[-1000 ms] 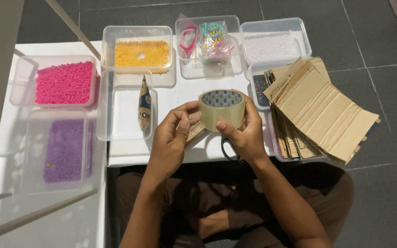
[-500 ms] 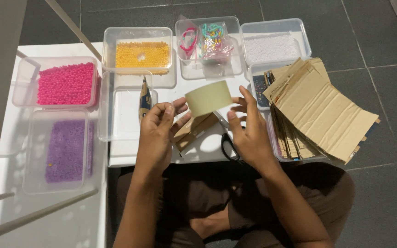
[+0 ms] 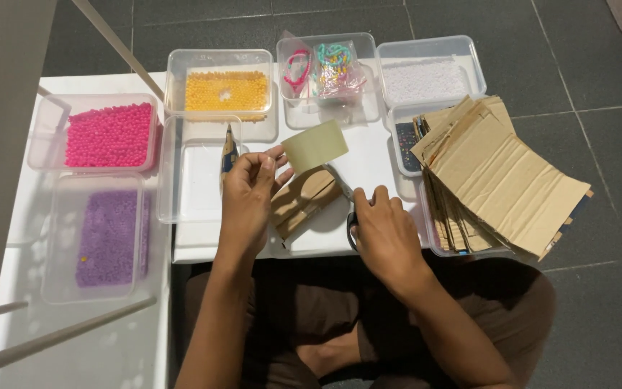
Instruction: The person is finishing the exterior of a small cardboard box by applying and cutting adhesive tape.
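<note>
I sit at the white table (image 3: 368,155) with tubs of beads around me. The big stack of cardboard (image 3: 502,176) lies to my right. A second ago both my hands held the tape roll (image 3: 314,146) up. Now only my left hand (image 3: 248,193) pinches it, above the small cardboard piece (image 3: 302,203). My right hand (image 3: 385,232) has let go and closes around the scissors (image 3: 348,205) on the table. I think cutting comes soon.
</note>
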